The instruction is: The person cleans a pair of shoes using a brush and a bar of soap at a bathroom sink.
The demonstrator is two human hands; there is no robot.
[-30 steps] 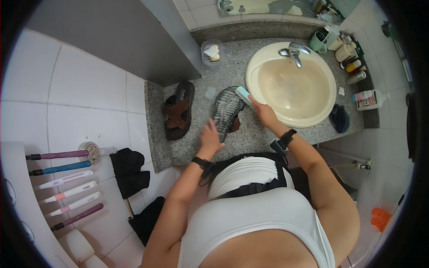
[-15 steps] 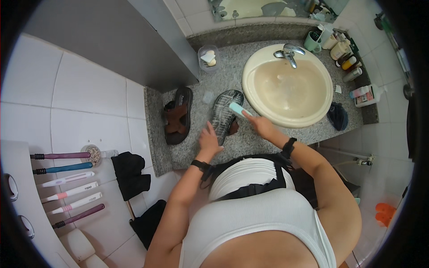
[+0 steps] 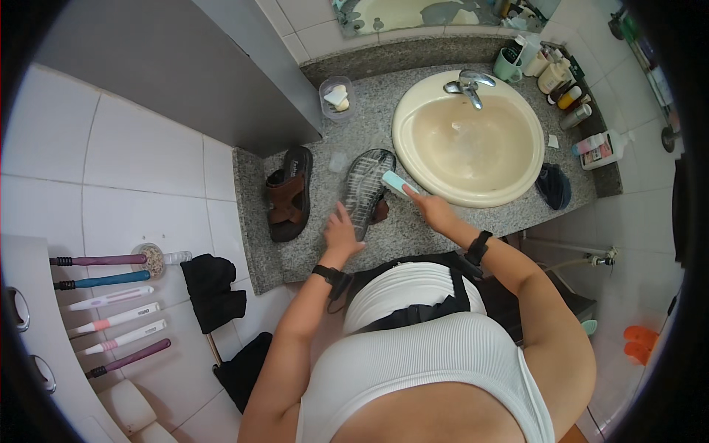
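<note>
A sandal [image 3: 362,188] lies sole up on the granite counter, its dark tread streaked with whitish suds and a brown strap showing at its right side. My right hand [image 3: 436,210] grips a light-blue brush [image 3: 399,184] by its near end, with the head over the right edge of the sole. Beside the heel, my left hand [image 3: 342,233] has its fingers spread along the left edge and its thumb near the heel's end. The matching brown sandal [image 3: 291,193] stands right way up to the left.
A cream washbasin [image 3: 405,159] with a chrome faucet [image 3: 470,87] is at the right. Behind the sandals sits a clear tub [image 3: 326,108] holding soap pieces. A green cup [image 3: 505,71], bottles and a dark cloth [image 3: 553,187] line the right side. A grey partition [image 3: 192,81] rises at left.
The brush has shifted slightly toward the right edge of the sole. My left hand stays by the heel, its fingers a little farther from the edge. The whole view has shifted slightly.
</note>
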